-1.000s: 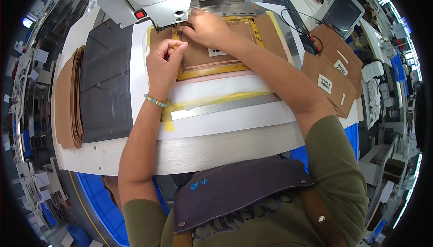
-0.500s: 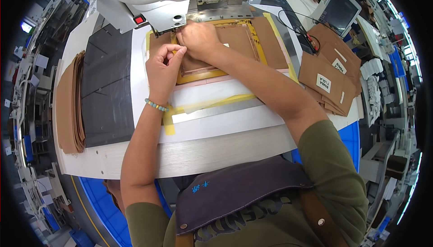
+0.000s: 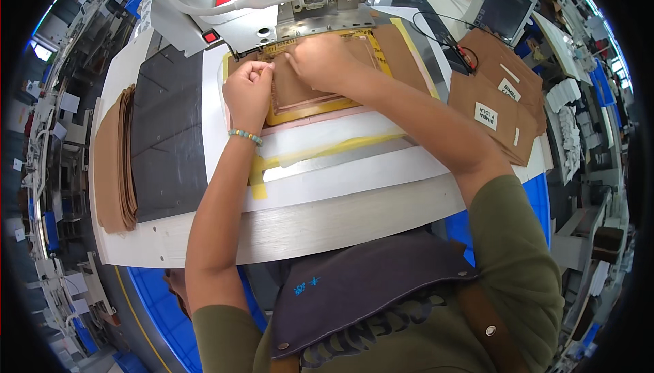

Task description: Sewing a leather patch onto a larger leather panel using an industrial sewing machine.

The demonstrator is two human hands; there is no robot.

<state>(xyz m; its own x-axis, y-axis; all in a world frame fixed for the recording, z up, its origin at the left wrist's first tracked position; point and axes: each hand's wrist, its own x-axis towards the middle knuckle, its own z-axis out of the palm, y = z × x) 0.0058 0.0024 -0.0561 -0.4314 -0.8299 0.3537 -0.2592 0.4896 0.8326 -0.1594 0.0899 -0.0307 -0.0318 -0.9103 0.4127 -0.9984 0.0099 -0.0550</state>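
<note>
Closely, left hand and right hand curl, contents unclear, over a yellow frame and pale tabletop, grey floor below.

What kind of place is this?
It looks like a workshop or factory, maybe for sewing: there's a big white machine, a stack of brown pieces and a screen.
</note>
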